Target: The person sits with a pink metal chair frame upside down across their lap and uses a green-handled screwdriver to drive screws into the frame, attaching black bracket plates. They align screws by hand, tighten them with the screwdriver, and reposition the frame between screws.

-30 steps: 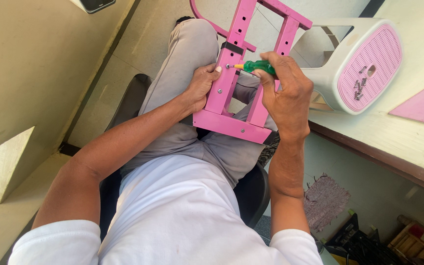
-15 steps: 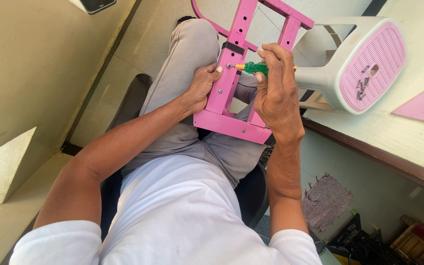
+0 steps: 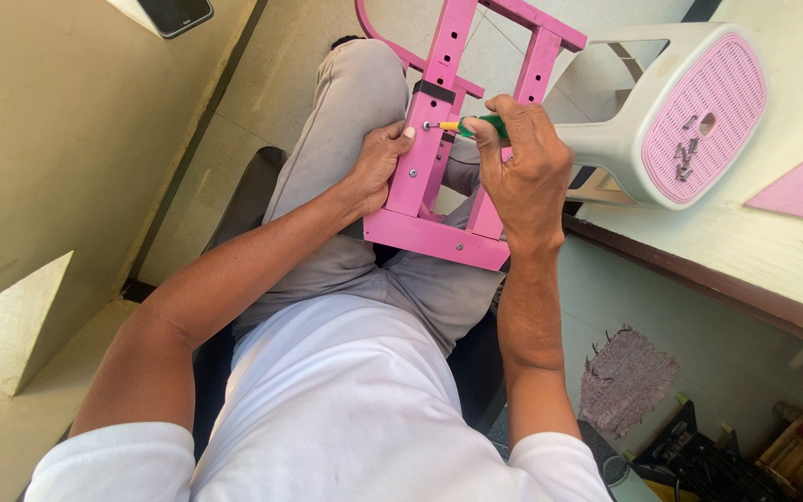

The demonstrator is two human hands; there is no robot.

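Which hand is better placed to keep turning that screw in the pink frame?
Right. The right hand already grips the green screwdriver, its tip at the screw; the left hand braces the pink frame.

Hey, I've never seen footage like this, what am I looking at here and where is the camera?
The camera sits on a person's head and looks down, so you see their own arms, white shirt and grey trousers from above as they sit on a chair. A pink metal frame with rows of holes stands on their lap. The left hand steadies one upright. The right hand has its grip closed on a green-handled screwdriver, whose tip meets a screw in that upright. To the right, on a pale table, a white plastic stool with a pink seat lies on its side, with a few small screws on the seat.
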